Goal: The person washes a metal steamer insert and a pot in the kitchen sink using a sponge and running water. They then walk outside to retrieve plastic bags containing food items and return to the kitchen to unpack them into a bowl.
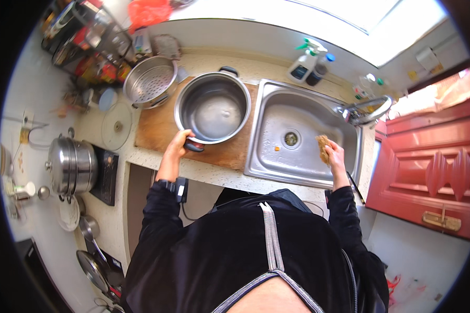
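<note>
A large stainless steel pot (215,107) stands on a wooden cutting board (156,135), its inside bare. My left hand (176,145) grips the dark handle (194,146) on the pot's near side. Over the right part of the stainless steel sink (272,117), my right hand (335,155) holds a brown scrubbing pad (322,150). Beneath that hand, the sink basin shows a drain (291,138) with bits of food caught in it. A small orange scrap (277,148) lies beside the drain.
A perforated steamer pot (150,82) and a glass lid (117,126) are left of the large pot. Behind the sink stand a spray bottle (302,64) and a blue-capped bottle (319,69). The faucet (366,111) rises at the sink's right corner. A stacked steamer (71,164) is at far left.
</note>
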A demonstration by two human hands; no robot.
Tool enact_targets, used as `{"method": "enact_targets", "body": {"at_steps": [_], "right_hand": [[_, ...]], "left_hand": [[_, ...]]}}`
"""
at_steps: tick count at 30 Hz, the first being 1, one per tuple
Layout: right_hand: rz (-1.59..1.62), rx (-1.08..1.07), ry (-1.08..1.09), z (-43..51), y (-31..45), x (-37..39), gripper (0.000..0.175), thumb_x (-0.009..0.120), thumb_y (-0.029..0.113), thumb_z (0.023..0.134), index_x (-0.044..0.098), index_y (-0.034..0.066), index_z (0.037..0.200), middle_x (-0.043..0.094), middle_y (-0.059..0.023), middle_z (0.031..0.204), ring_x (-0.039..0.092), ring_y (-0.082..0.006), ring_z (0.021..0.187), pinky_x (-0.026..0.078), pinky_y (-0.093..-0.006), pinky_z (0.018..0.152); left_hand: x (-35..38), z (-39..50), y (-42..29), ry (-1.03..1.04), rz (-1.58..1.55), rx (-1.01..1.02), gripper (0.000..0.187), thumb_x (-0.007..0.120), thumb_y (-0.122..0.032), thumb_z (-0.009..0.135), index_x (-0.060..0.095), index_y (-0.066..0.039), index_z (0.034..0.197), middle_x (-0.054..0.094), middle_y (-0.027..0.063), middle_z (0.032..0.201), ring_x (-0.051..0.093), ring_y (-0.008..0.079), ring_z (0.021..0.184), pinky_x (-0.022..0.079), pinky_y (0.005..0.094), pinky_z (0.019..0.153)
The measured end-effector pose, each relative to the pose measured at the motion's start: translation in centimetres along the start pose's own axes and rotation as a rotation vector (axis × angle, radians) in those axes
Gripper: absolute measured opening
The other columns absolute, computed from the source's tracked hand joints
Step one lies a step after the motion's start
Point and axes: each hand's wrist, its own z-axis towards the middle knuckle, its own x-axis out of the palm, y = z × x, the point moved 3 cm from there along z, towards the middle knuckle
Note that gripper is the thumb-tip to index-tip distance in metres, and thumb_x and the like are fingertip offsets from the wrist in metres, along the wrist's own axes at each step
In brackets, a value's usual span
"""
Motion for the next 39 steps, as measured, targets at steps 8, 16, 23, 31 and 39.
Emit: {"method": "enact_targets", "body": {"at_steps": [8, 16, 23, 31, 39], "right_hand": [[-0.496, -0.159, -0.259, 6.3, 1.6, -7.3, 0.057, 0.068, 0.037, 0.077, 0.057, 0.0070, 0.124, 0.069, -0.0138, 0.089, 0.066, -0.0253, 0.083, 0.050, -0.0364, 0.078], [-0.851, -0.385, -0.025, 16.2, 2.3, -6.9, 0.050, 0.064, 0.040, 0.082, 0.060, 0.0069, 0.120, 0.065, -0.0190, 0.108, 0.060, -0.0348, 0.105, 0.047, -0.0399, 0.091], [-0.612, -0.356, -0.055, 17.7, 0.1, -6.5, 0.027, 0.061, 0.030, 0.081, 0.066, 0.0072, 0.094, 0.066, -0.0154, 0.092, 0.064, -0.0333, 0.086, 0.051, -0.0403, 0.076], [-0.986, -0.326, -0.016, 15.4, 1.8, -6.5, 0.030, 0.050, 0.039, 0.083, 0.068, 0.0164, 0.093, 0.066, -0.0183, 0.096, 0.062, -0.0390, 0.093, 0.048, -0.0466, 0.077], [-0.960, -0.467, -0.093, 14.6, 2.5, -6.2, 0.025, 0.054, 0.026, 0.083, 0.070, 0.0073, 0.081, 0.067, -0.0182, 0.081, 0.066, -0.0359, 0.078, 0.053, -0.0460, 0.072]], "left_hand": [[10.3, -5.8, 2.7, -0.066, 0.065, 0.143, 0.019, 0.049, -0.007, 0.077, 0.055, 0.010, 0.085, 0.063, 0.0206, 0.075, 0.063, 0.0301, 0.060, 0.056, 0.0410, 0.063], [24.2, -3.0, 9.2, 0.056, 0.082, -0.045, 0.019, 0.054, -0.007, 0.078, 0.055, 0.010, 0.086, 0.064, 0.0252, 0.072, 0.067, 0.0333, 0.059, 0.060, 0.0415, 0.057], [28.7, 0.2, 14.7, 0.071, 0.090, -0.218, 0.026, 0.050, -0.007, 0.078, 0.048, 0.010, 0.097, 0.064, 0.0282, 0.081, 0.068, 0.0325, 0.060, 0.061, 0.0409, 0.060], [30.0, 0.2, 14.9, 0.023, 0.139, -0.212, 0.023, 0.050, -0.008, 0.080, 0.049, 0.010, 0.095, 0.063, 0.0253, 0.080, 0.068, 0.0333, 0.062, 0.061, 0.0422, 0.059], [30.2, -0.8, 14.2, -0.019, 0.222, -0.131, 0.024, 0.051, -0.006, 0.078, 0.052, 0.013, 0.093, 0.064, 0.0257, 0.077, 0.068, 0.0322, 0.061, 0.060, 0.0418, 0.058]]}}
